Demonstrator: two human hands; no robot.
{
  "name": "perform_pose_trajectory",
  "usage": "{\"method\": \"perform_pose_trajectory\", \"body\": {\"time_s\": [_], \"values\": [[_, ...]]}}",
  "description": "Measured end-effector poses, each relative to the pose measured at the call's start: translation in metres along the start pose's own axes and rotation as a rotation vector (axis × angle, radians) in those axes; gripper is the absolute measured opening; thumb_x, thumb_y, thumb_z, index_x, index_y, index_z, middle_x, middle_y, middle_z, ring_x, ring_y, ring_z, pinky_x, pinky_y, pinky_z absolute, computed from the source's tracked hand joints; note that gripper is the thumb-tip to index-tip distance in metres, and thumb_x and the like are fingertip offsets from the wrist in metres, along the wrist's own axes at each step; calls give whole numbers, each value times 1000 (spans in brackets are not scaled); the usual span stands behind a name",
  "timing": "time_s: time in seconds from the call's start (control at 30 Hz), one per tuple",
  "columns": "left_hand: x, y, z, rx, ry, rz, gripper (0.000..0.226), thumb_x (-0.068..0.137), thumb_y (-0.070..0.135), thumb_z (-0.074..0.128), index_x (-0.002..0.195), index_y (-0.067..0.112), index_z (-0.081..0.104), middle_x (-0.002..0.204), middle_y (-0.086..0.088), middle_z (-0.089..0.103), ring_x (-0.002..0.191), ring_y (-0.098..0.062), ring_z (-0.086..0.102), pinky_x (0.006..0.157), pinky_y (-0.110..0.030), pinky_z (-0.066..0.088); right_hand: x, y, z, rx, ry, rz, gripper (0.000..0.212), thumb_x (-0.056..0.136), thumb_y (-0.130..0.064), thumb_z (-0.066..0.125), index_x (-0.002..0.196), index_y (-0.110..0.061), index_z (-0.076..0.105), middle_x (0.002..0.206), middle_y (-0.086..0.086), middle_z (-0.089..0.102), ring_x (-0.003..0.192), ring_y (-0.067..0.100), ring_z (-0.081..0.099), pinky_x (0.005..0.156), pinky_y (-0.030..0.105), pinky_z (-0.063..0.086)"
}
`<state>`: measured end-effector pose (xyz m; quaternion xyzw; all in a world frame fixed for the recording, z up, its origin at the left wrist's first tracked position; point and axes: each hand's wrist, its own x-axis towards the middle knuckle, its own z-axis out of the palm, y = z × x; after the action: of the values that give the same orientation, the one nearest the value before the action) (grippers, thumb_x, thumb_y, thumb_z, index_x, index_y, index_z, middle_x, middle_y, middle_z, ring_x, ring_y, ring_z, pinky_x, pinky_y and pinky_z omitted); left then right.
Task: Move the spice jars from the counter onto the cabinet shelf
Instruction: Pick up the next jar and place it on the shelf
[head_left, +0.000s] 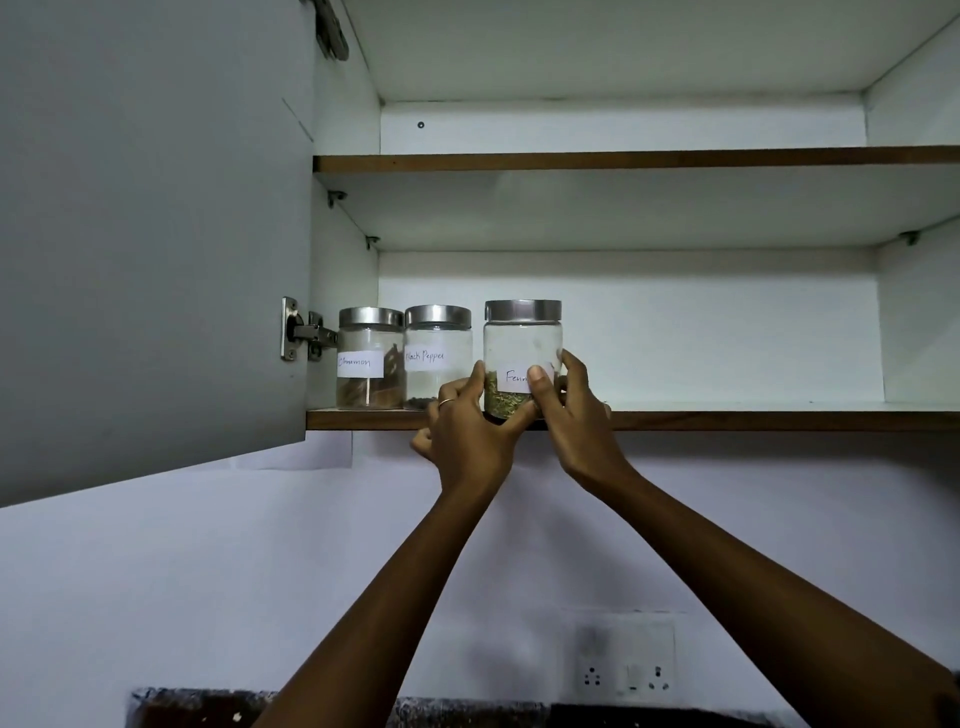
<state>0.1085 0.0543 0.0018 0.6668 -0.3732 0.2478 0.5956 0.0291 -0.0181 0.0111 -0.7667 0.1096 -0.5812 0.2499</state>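
**Fennel Jar at Front Edge of Lower Cabinet Shelf**

Nearest the camera, a dark speckled surface (208, 709) runs along the bottom edge of the view. Above it, a pale wall carries a switch and socket plate (626, 675). Both forearms extend upward to the open cabinet. The left hand (467, 431) and right hand (576, 410) grip the fennel jar (522, 338) from opposite sides, fingers and thumbs curled round the glass. The jar is at the front edge of the lower shelf (727, 420); it holds green-brown seeds in its bottom portion. Farther left stand the black pepper jar (438, 353) and the cinnamon jar (370, 358), just beside each other, each with a steel lid. The cabinet door (150, 234) hangs open at left.
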Motion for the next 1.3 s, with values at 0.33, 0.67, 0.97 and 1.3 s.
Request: {"method": "perform_pose_trajectory", "body": {"time_s": [0.33, 0.67, 0.97, 1.3], "values": [[-5, -5, 10, 72, 86, 66, 60, 89, 45, 56, 140, 17, 42, 126, -3, 60, 121, -23, 49, 95, -37, 27, 9, 13, 8, -279, -23, 62, 41, 93, -56, 35, 112, -24, 51, 95, -13, 60, 107, 15, 56, 92, 26, 16], [-4, -9, 15, 185, 56, 72, 53, 93, 32, 55, 141, 16, 41, 140, -2, 49, 133, -22, 36, 104, -41, 31, 10, 13, 13, -525, -20, 68, 46, 93, -53, 38, 117, -17, 55, 104, 3, 67, 112, 23, 52, 102, 35, 20], [-8, -10, 16, 218, 72, 99, 51, 94, 35, 53, 140, 15, 43, 139, -3, 50, 131, -23, 37, 101, -40, 34, 15, 11, 11, -620, -101, 93, 49, 95, -52, 33, 119, -15, 55, 113, 6, 65, 118, 25, 47, 100, 38, 21], [-12, -14, 16, 172, 69, 132, 48, 92, 28, 57, 137, 11, 48, 139, -3, 51, 132, -23, 36, 102, -38, 35, 14, 10, 9, -629, -142, 115, 45, 96, -49, 34, 117, -14, 54, 112, 7, 64, 118, 26, 45, 99, 37, 21]]}}
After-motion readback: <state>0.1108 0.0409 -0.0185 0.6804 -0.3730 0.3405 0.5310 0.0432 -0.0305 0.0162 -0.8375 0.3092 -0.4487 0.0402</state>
